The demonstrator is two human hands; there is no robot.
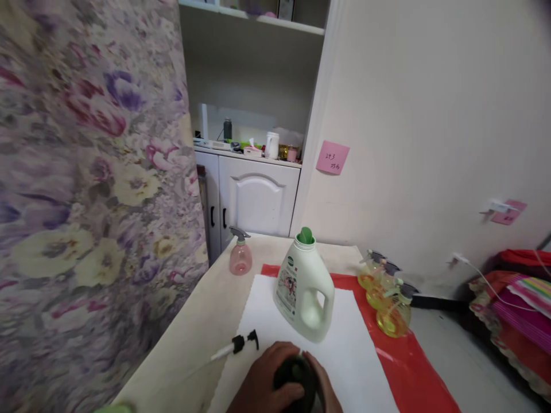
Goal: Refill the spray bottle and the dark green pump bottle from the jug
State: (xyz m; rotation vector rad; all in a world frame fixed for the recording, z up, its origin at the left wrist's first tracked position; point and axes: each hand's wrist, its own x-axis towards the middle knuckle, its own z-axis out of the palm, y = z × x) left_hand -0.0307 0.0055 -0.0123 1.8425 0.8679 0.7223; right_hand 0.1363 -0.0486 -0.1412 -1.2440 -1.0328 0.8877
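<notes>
At the bottom edge, my left hand [269,376] and my right hand [325,387] are closed around a dark, rounded, bottle-like object [295,373]. The left fingers and thumb wrap over its top, and the right hand presses along its side. Its lower part is out of frame. Just beyond my hands, a pale green detergent jug [303,287] stands upright on a white sheet [344,361], its green spout uncapped. To the left of my hands lies a black-and-white pump head [238,343] with a long thin tube, partly on the sheet.
A pink spray bottle [241,258] stands at the table's far left. Several yellow spray bottles [392,316] line the right side on red plastic sheeting [413,361]. A floral curtain [99,189] hangs left. A white cabinet [262,195] and a wall [413,126] stand behind the table.
</notes>
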